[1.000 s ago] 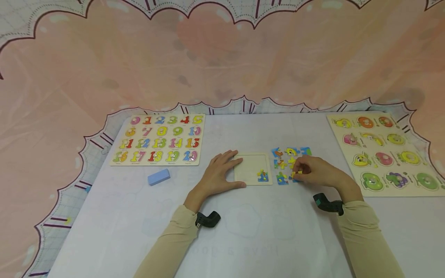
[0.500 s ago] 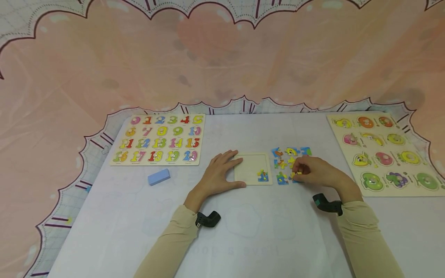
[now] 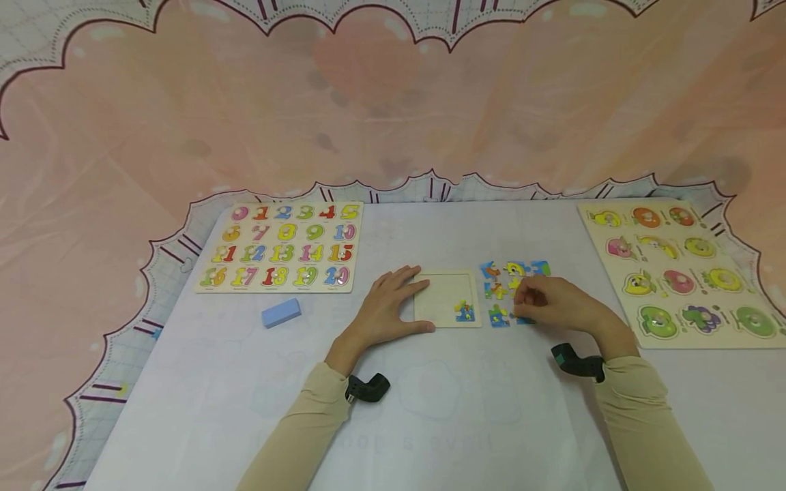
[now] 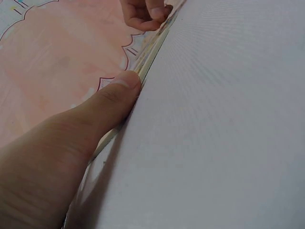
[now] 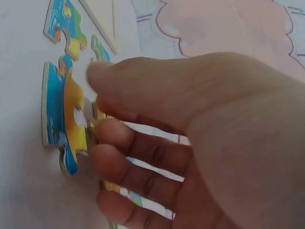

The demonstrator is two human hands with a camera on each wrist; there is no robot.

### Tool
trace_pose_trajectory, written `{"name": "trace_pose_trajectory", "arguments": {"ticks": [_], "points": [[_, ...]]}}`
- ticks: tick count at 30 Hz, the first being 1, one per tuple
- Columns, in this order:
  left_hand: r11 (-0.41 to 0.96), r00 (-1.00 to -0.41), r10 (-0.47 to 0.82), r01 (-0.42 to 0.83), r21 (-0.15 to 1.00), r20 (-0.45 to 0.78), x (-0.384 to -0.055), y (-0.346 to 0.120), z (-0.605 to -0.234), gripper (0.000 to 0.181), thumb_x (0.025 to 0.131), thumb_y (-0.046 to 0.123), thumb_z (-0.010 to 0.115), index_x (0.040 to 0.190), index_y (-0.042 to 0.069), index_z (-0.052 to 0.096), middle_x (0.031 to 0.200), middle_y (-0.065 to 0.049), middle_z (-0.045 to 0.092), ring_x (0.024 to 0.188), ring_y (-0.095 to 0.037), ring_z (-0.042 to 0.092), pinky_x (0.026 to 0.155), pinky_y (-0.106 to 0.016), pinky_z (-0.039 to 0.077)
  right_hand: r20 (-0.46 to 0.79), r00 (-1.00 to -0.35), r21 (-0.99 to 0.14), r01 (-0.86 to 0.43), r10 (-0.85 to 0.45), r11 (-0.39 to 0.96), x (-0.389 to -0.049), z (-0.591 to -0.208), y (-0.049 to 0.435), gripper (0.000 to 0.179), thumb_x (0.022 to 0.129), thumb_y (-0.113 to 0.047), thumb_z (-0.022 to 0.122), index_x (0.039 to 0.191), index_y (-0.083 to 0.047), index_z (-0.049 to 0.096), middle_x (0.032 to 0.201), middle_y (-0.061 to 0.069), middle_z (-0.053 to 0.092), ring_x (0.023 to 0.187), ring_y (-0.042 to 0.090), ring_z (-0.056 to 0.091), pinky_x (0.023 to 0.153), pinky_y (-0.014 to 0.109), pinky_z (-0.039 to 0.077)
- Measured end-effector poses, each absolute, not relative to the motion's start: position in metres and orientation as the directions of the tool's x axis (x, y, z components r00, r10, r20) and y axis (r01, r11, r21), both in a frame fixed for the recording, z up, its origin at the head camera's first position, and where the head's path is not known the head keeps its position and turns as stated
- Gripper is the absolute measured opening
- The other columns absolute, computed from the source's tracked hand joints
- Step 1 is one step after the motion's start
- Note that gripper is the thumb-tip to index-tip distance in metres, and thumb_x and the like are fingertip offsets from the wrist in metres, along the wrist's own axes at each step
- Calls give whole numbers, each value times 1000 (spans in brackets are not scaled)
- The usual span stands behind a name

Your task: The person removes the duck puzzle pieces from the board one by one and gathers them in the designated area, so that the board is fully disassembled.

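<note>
In the head view, my left hand (image 3: 388,305) lies spread at the left side of a square wooden puzzle tray (image 3: 439,296). Its fingers touch the upper left edge; its thumb rests on the near edge. One joined bit of colourful jigsaw (image 3: 464,311) sits in the tray's lower right corner. Beside the tray, my right hand (image 3: 555,301) hovers low over loose jigsaw pieces (image 3: 498,290), its fingers bent. In the right wrist view, thumb and index fingertips come close together above a blue-and-yellow jigsaw piece (image 5: 55,114). Whether anything sits between them is hidden.
A number puzzle board (image 3: 282,247) lies at the back left, with a blue block (image 3: 281,313) in front of it. At the right is a fruit puzzle board (image 3: 681,273). A patterned pink cloth (image 3: 393,116) hangs behind the white table (image 3: 442,423).
The right fingertips have shifted slightly left over the loose pieces, and the yellow bit seen at them earlier is out of sight. The left hand and tray have stayed put.
</note>
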State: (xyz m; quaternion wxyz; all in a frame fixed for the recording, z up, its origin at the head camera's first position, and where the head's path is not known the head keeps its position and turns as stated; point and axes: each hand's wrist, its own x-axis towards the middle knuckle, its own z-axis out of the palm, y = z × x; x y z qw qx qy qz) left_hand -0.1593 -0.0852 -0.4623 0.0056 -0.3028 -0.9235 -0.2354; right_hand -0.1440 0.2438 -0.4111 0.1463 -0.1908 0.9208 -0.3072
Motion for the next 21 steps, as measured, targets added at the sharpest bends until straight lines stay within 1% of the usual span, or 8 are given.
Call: {"name": "trace_pose_trajectory", "arguments": {"ticks": [4,9,12,14,15,17,18,21], "points": [[702,-817,556,561,440,154,-159,-85,-462,81,71,58,74,138,19,50,152,-2,35,144,-21,26,119,-45,18,-96,-887,-635,-295,-452,714,-145,-414,235,10,88,-19,67,90,-12,61,76,-2,54,71,12,48,59,20,40],[705,-819,556,555,442,140,-159,-85,-461,81,71,57,74,138,19,50,153,-2,34,144,-20,25,120,-44,17,-32,-880,-640,-345,-473,686,-145,-420,219,10,89,-13,65,98,-9,63,86,-1,60,79,11,51,67,20,46],[709,-821,555,551,441,133,-159,-84,-461,81,71,57,73,139,19,49,153,-2,34,145,-20,24,120,-44,16,-4,-876,-623,-375,-482,686,-144,-422,210,13,89,-12,65,102,-9,63,90,-2,62,82,11,53,70,21,47],[709,-821,554,550,441,134,-159,-84,-461,81,71,58,73,138,20,49,153,-1,34,145,-20,24,120,-44,17,-1,-873,-611,-385,-487,692,-143,-423,204,15,89,-13,64,104,-10,64,92,-1,62,83,12,53,71,22,47],[709,-822,554,550,441,134,-159,-84,-461,81,71,58,73,138,20,50,153,-1,34,145,-20,24,120,-44,17,-2,-873,-607,-387,-489,694,-142,-423,201,16,89,-13,64,105,-10,64,94,-1,62,89,15,56,70,22,46],[709,-822,554,551,440,136,-159,-84,-461,80,71,58,73,138,20,50,153,-1,34,145,-20,24,120,-44,17,-6,-870,-598,-392,-493,699,-141,-424,196,20,89,-13,63,109,-10,64,94,-1,62,90,18,56,72,24,46],[709,-821,554,552,439,138,-159,-84,-461,80,71,58,73,138,20,50,153,-1,34,145,-20,24,120,-45,17,-8,-870,-589,-395,-494,705,-140,-424,193,22,89,-14,63,111,-10,64,94,-1,61,96,19,57,74,26,47],[711,-822,554,551,438,135,-158,-84,-460,80,71,59,73,138,20,50,153,-1,34,145,-20,24,120,-44,17,-10,-864,-568,-410,-504,714,-138,-425,185,27,89,-15,62,116,-10,63,93,-2,58,96,18,56,75,28,46]]}}
